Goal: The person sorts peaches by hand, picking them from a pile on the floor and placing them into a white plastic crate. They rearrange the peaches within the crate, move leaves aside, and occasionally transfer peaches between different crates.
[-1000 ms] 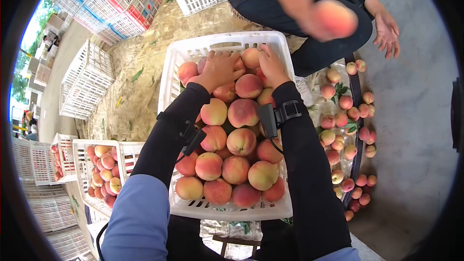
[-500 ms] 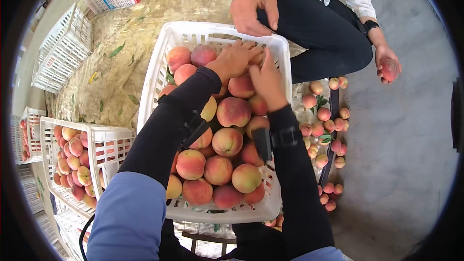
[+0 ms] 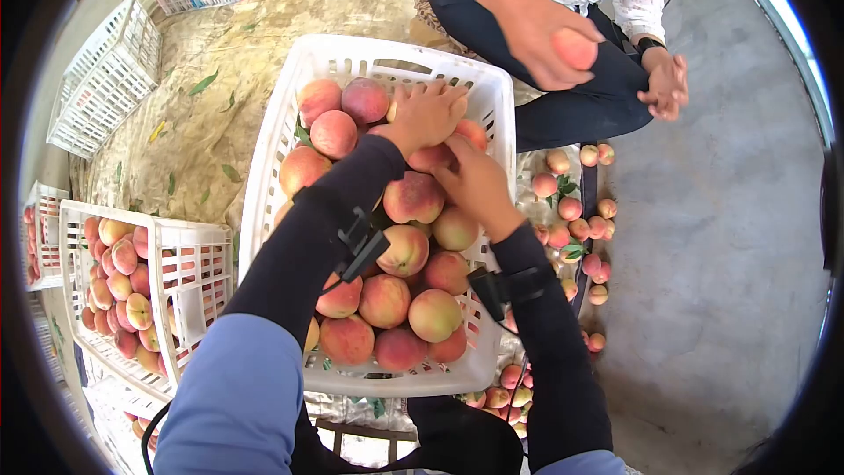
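A white plastic crate [image 3: 264,158] of peaches stands before me. My left hand [image 3: 428,116] lies over peaches near the crate's far side, fingers spread and pointing away. Beside it, my right hand [image 3: 477,180] touches a peach [image 3: 431,157] with its fingertips; the fingers are partly hidden, so its grip is unclear. Between my forearms lie more peaches, among them a dark red one [image 3: 413,197] and a yellow-green one [image 3: 435,315].
Across the crate, a co-worker's hand [image 3: 541,35] holds a peach [image 3: 574,49]. A second peach crate [image 3: 154,220] stands at left, other crates [image 3: 105,79] behind it. Loose peaches [image 3: 570,208] lie along the right side.
My left hand's fingers have spread and my right hand has drawn back slightly toward me. The co-worker's hand nearest the crate has moved right and now holds a peach; their other hand is without one.
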`<state>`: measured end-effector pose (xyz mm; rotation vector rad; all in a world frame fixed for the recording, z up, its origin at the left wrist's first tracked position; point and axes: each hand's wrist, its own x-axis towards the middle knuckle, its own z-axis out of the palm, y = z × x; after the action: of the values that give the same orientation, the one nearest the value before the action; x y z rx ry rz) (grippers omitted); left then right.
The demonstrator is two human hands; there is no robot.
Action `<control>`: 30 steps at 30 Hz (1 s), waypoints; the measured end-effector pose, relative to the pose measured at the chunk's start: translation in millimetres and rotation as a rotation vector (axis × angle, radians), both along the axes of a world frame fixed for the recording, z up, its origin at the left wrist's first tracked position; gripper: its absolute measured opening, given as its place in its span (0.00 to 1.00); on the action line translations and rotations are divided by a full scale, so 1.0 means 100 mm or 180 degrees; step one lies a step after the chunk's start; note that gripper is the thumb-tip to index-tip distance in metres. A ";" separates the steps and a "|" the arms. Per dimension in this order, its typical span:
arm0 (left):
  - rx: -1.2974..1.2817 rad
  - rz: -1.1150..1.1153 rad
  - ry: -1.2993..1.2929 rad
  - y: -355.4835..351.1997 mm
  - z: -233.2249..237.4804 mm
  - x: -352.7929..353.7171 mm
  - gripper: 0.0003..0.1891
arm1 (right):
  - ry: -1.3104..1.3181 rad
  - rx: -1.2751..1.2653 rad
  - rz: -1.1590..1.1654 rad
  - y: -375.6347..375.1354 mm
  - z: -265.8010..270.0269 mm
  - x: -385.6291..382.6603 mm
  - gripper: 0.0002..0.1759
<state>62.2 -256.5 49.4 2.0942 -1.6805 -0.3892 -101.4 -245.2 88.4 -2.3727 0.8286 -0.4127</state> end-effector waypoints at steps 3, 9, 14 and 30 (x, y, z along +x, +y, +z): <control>-0.0728 0.0213 -0.0239 0.04 -0.20 -0.08 0.22 | 0.0341 -0.1346 0.0393 -0.14 -0.02 -0.13 0.24; -0.0865 0.0271 -0.0821 0.02 -0.29 -0.09 0.20 | 0.1216 -0.2689 0.0395 -0.58 -0.07 -0.06 0.30; -0.1309 0.0385 -0.0497 0.04 -0.24 -0.15 0.18 | 0.1038 -0.2400 0.0845 -0.88 -0.03 -0.07 0.23; -0.0039 0.0349 -0.1109 0.03 0.16 -0.24 0.20 | 0.0234 -0.1605 0.0314 0.18 0.05 -0.66 0.28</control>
<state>38.1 -253.6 65.4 2.3355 -1.7326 0.0238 -167.8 -227.3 93.3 -2.8947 0.6949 -0.5474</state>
